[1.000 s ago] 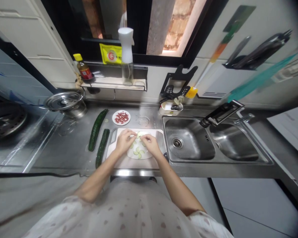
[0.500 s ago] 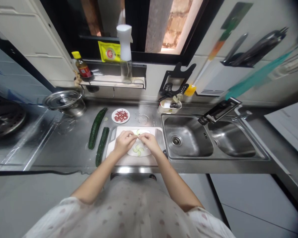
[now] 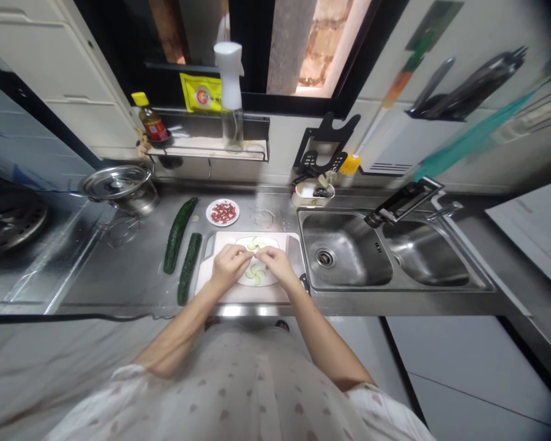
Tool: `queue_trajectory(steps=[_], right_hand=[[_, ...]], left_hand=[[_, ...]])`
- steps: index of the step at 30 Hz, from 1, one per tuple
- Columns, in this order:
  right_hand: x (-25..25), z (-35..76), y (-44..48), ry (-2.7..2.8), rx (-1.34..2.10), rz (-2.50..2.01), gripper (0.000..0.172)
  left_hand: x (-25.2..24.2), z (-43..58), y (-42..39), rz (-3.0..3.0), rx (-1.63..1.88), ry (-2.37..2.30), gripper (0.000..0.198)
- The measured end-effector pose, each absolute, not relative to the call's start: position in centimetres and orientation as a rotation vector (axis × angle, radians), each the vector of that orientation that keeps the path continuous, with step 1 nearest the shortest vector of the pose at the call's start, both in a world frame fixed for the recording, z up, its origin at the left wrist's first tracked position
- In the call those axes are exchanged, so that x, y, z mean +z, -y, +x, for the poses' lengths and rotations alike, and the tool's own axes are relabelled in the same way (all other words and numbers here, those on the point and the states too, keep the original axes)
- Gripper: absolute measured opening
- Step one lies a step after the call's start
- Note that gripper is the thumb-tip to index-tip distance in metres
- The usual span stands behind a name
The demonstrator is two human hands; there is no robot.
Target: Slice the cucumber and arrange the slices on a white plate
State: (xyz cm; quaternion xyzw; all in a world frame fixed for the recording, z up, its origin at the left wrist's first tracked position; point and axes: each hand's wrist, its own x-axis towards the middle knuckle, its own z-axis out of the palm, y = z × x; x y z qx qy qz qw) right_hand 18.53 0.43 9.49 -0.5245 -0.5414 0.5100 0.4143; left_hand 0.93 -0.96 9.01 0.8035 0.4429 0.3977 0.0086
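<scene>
My left hand [image 3: 231,266] and my right hand [image 3: 275,263] meet over a white plate [image 3: 269,279], thumbs and fingertips pinched close together. Whatever lies between the fingertips is too small to make out. Thin cucumber slices [image 3: 256,275] form a pinwheel on the near half of the plate, and more slices [image 3: 257,242] lie in a similar pattern on the far half, partly behind my fingers. Beneath the plate is a light cutting board [image 3: 239,297]. A knife [image 3: 296,252] lies along the board's right side, its dark handle partly hidden by my right forearm.
Left of the board lie a whole cucumber [image 3: 180,236] and a cut one [image 3: 190,269]. A small plate of red bits [image 3: 223,212] stands behind the board. The double sink [image 3: 349,254] with its faucet [image 3: 404,202] is to the right. A lidded pot [image 3: 119,187] stands far left.
Both hands stay pinched over the plate with only slight finger movement. The whole view has shifted a little; the far slices show more clearly now.
</scene>
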Motion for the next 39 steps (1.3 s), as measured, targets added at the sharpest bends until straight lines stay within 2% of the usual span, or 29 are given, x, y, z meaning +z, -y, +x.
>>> queue_trajectory(steps=[15,24,29,34,39], right_hand=[[9.0,18.5,-0.1,1.401,1.252,-1.269,0.016],[8.1,19.1,0.0,1.505,1.177,-1.163,0.012],[5.1,19.9,-0.2,1.668,1.063,-1.197,0.016],[2.4,20.1,0.6,1.869,0.922,-1.486,0.016],[1.4,19.6,1.4,2.033,0.797,-1.742,0.018]], left_hand=[[9.1,1.1,1.5,2.572,1.268,-1.35,0.016],[7.8,1.0,1.6,2.37,1.273,-1.365,0.02],[4.6,0.5,2.1,2.14,1.043,-1.526,0.02],[2.2,0.5,2.8,2.011,0.687,-1.633,0.018],[1.7,0.9,3.1,2.03,0.473,-1.653,0.018]])
